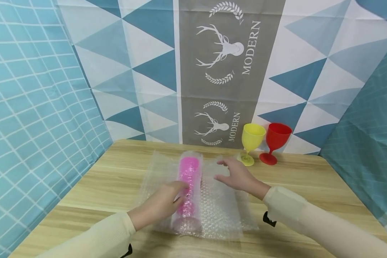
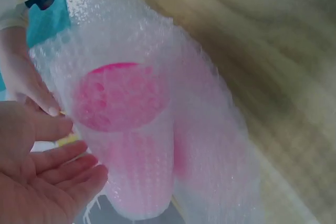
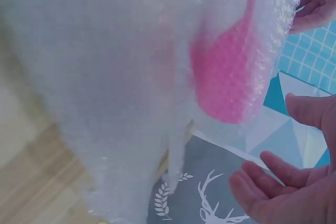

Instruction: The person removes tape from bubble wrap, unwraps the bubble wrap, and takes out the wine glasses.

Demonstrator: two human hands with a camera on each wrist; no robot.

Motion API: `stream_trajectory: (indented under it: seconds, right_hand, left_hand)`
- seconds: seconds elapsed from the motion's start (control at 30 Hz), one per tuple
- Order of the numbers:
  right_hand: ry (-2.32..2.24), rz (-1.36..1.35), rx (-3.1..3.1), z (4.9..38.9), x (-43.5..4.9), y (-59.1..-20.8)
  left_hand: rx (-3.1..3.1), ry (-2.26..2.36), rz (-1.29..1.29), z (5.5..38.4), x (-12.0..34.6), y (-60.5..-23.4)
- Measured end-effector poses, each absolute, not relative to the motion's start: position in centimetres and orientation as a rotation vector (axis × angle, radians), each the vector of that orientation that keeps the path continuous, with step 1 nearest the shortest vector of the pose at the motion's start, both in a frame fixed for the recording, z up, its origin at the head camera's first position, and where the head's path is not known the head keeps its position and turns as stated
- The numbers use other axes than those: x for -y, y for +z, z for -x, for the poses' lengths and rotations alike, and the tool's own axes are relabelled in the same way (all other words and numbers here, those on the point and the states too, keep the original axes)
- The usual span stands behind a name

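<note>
- On our wood-grain table [image 1: 93, 200], the left hand [image 1: 162, 203] curves loose fingers beside the pink goblet [image 1: 189, 173].
- Mid-table, dimpled bubble wrap [image 1: 217, 215] encircles its length, bowl [image 1: 191, 164] toward the backdrop [image 1: 154, 71], axis running away from us.
- Our right hand [image 1: 240, 175] parts relaxed fingers.

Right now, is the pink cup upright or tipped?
Tipped: the pink cup lies lengthwise along the table, inside bubble wrap.

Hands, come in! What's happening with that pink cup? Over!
Both open: left hand at wrapped goblet, right hand near loose bubble wrap. Pink goblet lying wrapped. Yellow goblet, red goblet aside, not blocking.
</note>
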State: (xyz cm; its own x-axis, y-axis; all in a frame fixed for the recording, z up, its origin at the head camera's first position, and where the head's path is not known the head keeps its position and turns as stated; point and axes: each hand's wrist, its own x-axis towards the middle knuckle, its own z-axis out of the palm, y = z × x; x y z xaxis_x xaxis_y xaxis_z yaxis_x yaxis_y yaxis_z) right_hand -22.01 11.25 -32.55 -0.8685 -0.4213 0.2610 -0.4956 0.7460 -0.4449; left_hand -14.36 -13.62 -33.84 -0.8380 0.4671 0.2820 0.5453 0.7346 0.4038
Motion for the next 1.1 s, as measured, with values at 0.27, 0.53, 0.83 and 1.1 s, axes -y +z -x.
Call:
stream_trajectory:
  seconds: [0.27, 0.53, 0.83, 1.1]
  right_hand:
    - [0.741, -0.793, 2.805, 23.7, -9.6, -32.3]
    - [0.712, -0.82, 2.866, 24.1, -8.3, -31.2]
    - [0.412, -0.836, 3.177, 24.7, -6.6, -28.9]
    - [0.503, -0.72, 3.35, 25.5, -4.5, -28.5]
  left_hand:
    - [2.747, -0.586, 0.984, 15.1, 12.7, -34.0]
    - [2.759, -0.522, 1.0, 15.2, 12.3, -34.0]
    - [2.767, -0.42, 1.028, 15.0, 11.8, -33.6]
    - [2.786, -0.507, 1.006, 14.9, 11.5, -32.9]
